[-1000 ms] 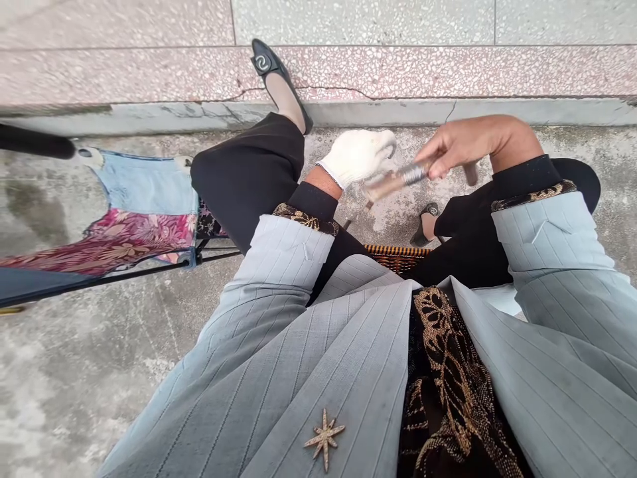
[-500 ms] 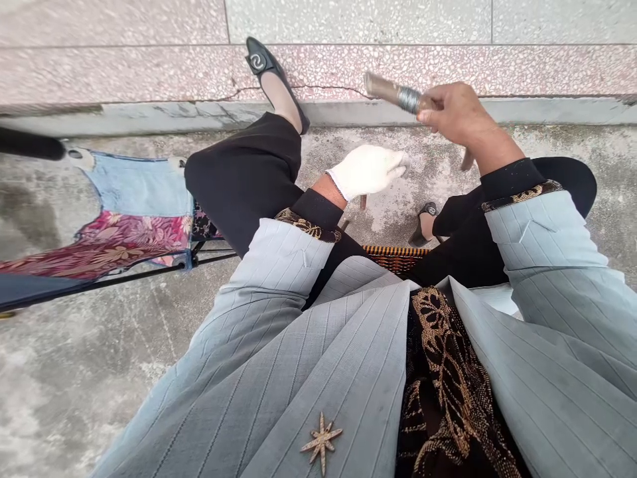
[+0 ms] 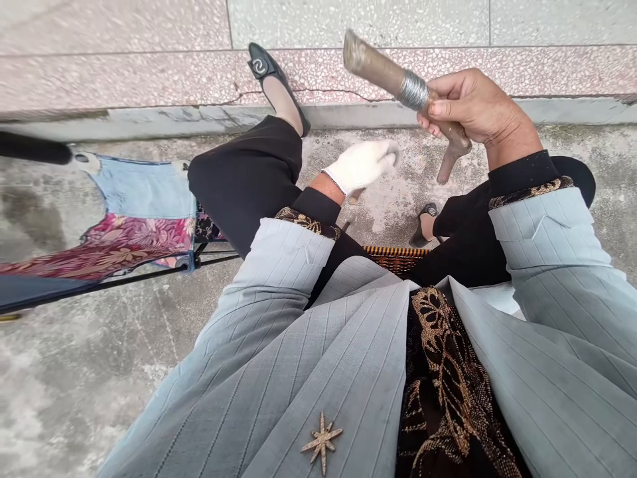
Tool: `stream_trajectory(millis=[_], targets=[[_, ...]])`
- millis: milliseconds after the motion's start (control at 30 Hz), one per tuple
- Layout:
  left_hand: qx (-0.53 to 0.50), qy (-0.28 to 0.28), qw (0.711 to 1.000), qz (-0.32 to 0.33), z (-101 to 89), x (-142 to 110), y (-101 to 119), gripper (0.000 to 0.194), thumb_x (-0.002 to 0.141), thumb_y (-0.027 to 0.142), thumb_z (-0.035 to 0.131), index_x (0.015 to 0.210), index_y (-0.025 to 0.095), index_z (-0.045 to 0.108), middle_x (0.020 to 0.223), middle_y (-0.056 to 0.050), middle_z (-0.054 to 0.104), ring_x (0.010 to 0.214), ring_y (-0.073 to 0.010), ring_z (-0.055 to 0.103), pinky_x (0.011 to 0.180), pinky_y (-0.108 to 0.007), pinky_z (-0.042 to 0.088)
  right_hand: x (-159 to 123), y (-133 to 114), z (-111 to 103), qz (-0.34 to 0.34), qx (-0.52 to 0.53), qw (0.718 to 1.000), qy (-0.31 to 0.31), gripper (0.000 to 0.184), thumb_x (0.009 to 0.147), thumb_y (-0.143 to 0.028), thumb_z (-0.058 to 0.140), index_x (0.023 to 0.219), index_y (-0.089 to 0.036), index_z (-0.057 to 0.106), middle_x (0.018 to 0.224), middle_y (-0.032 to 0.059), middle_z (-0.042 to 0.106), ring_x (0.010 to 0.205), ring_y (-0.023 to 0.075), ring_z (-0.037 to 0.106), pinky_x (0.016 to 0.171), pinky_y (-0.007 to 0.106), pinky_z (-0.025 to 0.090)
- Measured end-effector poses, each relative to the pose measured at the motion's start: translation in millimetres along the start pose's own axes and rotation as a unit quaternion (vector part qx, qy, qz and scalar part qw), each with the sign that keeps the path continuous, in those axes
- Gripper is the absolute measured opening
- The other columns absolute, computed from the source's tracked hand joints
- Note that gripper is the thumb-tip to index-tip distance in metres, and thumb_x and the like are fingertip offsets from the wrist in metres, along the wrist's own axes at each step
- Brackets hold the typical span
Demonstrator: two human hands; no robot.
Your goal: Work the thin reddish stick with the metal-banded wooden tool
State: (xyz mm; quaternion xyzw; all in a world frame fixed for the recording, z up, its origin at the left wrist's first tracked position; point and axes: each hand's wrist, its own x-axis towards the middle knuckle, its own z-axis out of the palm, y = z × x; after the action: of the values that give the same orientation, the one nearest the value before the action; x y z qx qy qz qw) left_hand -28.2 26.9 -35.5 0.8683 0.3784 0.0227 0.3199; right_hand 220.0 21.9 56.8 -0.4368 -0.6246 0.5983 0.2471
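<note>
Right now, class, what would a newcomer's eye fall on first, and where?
Probably the wire-bound, crooked wooden stick at the upper centre, gripped in the bare right hand. Next, the white-gloved left hand below the stick, then the star-shaped brooch on the grey pinstriped jacket, near the bottom edge.

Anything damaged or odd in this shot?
Yes: a jagged crack runs along the pink step edge near the forward black shoe, which looks like damage. Also mismatched: the left hand is gloved, the right hand bare. The wire around the brown forked piece may be a repair; can't confirm.
</note>
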Motion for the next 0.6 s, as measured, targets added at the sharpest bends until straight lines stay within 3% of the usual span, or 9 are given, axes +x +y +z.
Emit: stream_trajectory(millis=[67, 167, 267, 333, 433, 467, 600], targets=[[-0.013, -0.027, 0.999, -0.017, 1.9, 0, 3, 0.036, 0.104, 0.031, 0.042, 0.117, 0.019, 0.073, 0.094, -0.006, 0.074, 0.095, -0.0232, 0.072, 0.092, -0.036, 0.053, 2, 4, 1, -0.007, 0.022, 1.0, 0.021, 0.035, 0.08, -0.065, 0.083, 0.081, -0.033, 0.07, 0.089, 0.0026, 0.073, 0.076, 0.0237, 0.058, 0.072, 0.042, 0.057], [-0.054, -0.021, 0.998, -0.018, -3.4, -3, 10, 0.036, 0.105, 0.035, 0.043, 0.115, 0.019, 0.074, 0.097, -0.007, 0.075, 0.098, -0.0225, 0.07, 0.092, -0.036, 0.053, 5, 8, 2, -0.008, 0.067, 0.997, 0.044, 0.036, 0.082, -0.059, 0.085, 0.082, -0.028, 0.068, 0.087, 0.0034, 0.071, 0.071, 0.0189, 0.054, 0.067, 0.036, 0.054], [-0.106, -0.007, 0.994, -0.02, -13.2, -8, 16, 0.039, 0.108, 0.037, 0.038, 0.116, 0.018, 0.072, 0.098, -0.008, 0.074, 0.087, -0.0201, 0.067, 0.081, -0.036, 0.053, 6, 11, 3, -0.026, 0.094, 0.995, 0.024, 0.035, 0.084, -0.055, 0.086, 0.084, -0.024, 0.07, 0.084, 0.0027, 0.068, 0.068, 0.0151, 0.053, 0.063, 0.031, 0.049], [-0.143, 0.025, 0.989, -0.031, -17.4, -8, 16, 0.046, 0.112, 0.039, 0.028, 0.126, 0.021, 0.068, 0.104, -0.007, 0.075, 0.079, -0.0173, 0.063, 0.074, -0.036, 0.052, 7, 12, 4, -0.064, 0.117, 0.991, -0.003, 0.039, 0.085, -0.057, 0.087, 0.084, -0.02, 0.071, 0.08, 0.002, 0.067, 0.066, 0.013, 0.053, 0.06, 0.029, 0.046], [-0.086, 0.059, 0.992, -0.078, -16.8, -4, 10, 0.028, 0.104, 0.031, 0.046, 0.105, 0.019, 0.071, 0.092, -0.008, 0.072, 0.088, -0.023, 0.066, 0.086, -0.043, 0.052, 8, 13, 5, -0.099, 0.139, 0.985, -0.035, 0.04, 0.087, -0.056, 0.086, 0.087, -0.019, 0.071, 0.081, 0.0017, 0.066, 0.063, 0.012, 0.052, 0.058, 0.029, 0.044], [-0.075, 0.064, 0.994, -0.055, -15.3, -1, 8, 0.028, 0.103, 0.028, 0.045, 0.107, 0.02, 0.071, 0.094, -0.008, 0.073, 0.097, -0.025, 0.068, 0.093, -0.042, 0.052, 8, 13, 5, -0.098, 0.139, 0.985, -0.03, 0.037, 0.088, -0.054, 0.085, 0.087, -0.02, 0.071, 0.081, 0.0015, 0.066, 0.063, 0.0127, 0.051, 0.058, 0.03, 0.045], [0.003, 0.031, 0.998, -0.06, -7.7, 4, 8, 0.037, 0.105, 0.025, 0.038, 0.12, 0.016, 0.071, 0.11, -0.012, 0.077, 0.113, -0.0296, 0.071, 0.099, -0.042, 0.051, 3, 6, 4, -0.047, 0.116, 0.99, 0.062, 0.024, 0.086, -0.05, 0.082, 0.084, -0.03, 0.068, 0.085, 0.0001, 0.068, 0.066, 0.0179, 0.05, 0.064, 0.035, 0.05]])
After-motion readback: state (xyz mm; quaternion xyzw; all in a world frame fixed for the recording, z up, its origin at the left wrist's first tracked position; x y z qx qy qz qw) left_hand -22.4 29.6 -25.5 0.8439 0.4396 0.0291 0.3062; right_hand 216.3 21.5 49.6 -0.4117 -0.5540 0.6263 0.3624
